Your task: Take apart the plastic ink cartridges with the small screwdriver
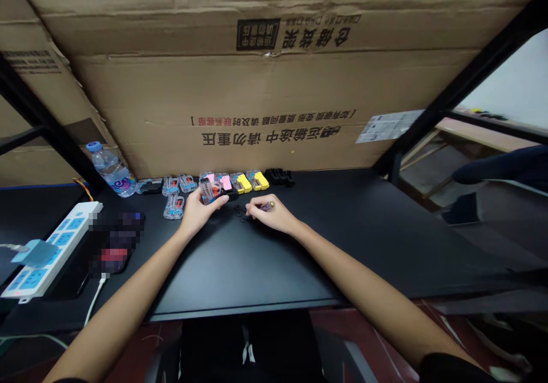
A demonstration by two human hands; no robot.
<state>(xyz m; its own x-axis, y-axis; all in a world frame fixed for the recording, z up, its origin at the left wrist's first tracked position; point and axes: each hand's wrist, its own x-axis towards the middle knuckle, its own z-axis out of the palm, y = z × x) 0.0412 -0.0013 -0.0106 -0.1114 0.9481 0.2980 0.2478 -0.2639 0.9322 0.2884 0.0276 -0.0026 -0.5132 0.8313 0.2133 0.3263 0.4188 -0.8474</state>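
Observation:
My left hand (197, 210) is closed round a small clear plastic piece with red and black inside (208, 190), held just above the black desk (342, 234). My right hand (274, 214) rests on the desk, pinching a thin purple tool (267, 205). A small black part (242, 214) lies on the desk between the two hands. Behind the hands runs a row of similar small pieces: clear ones (178, 184), a pink one (225, 182), yellow ones (250, 181) and a black one (279, 176). One more clear piece (173, 206) lies left of my left hand.
A water bottle (110, 169) stands at the back left. A white and blue power strip (51, 247) and a blurred dark object (115, 246) with a white cable lie at the left. A big cardboard box (265, 75) walls the back. Black frame posts stand at both sides.

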